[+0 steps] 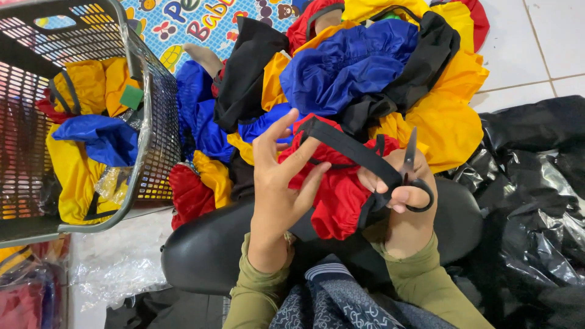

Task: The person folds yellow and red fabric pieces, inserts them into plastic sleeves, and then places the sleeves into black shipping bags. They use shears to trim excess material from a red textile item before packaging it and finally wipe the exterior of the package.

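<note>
My left hand (281, 183) pinches one end of a black strap (347, 148) between thumb and forefinger, its other fingers spread. The strap is sewn to a red fabric piece (334, 195) that lies across a black cushion (207, 250) on my lap. My right hand (407, 198) grips small black-handled scissors (413, 173), blades pointing up, and also pins the strap's other end against the red fabric. Just beyond both hands sits a heap of blue, yellow, red and black fabric pieces (359, 67).
A dark plastic mesh basket (152, 116) at left holds more yellow, blue and red pieces. Black plastic sheeting (536, 195) lies at right on a white tiled floor (536, 42). A colourful play mat (183, 24) is at the top. Clear plastic bags (116, 262) lie at lower left.
</note>
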